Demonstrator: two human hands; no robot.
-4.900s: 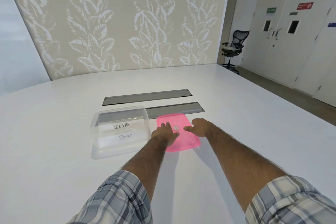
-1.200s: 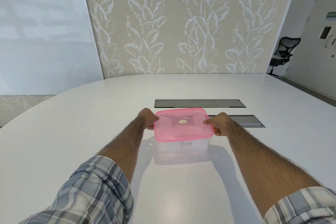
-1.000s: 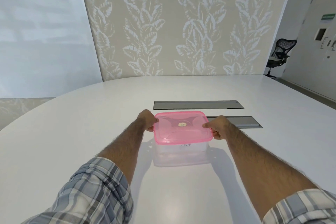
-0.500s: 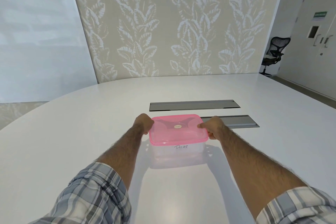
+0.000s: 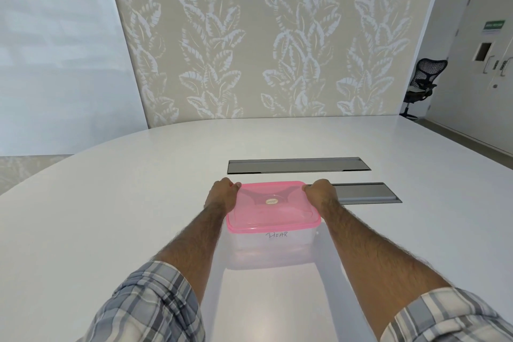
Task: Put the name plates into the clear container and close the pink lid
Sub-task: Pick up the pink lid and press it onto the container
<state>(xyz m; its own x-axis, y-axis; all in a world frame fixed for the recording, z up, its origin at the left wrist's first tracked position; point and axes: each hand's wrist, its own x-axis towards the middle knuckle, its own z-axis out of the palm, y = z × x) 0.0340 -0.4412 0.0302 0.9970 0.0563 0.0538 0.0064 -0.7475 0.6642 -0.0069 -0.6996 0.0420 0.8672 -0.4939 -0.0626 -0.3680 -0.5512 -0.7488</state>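
Clear container [image 5: 272,247] on white table [image 5: 111,216]

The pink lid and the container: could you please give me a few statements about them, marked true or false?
1. The pink lid sits on the clear container. True.
2. Only one hand touches the lid. False: the left hand and right hand grip its far corners.
3. A name plate with handwriting shows through the front wall. True.
4. The container stands on the office chair. False: it stands on the white table.
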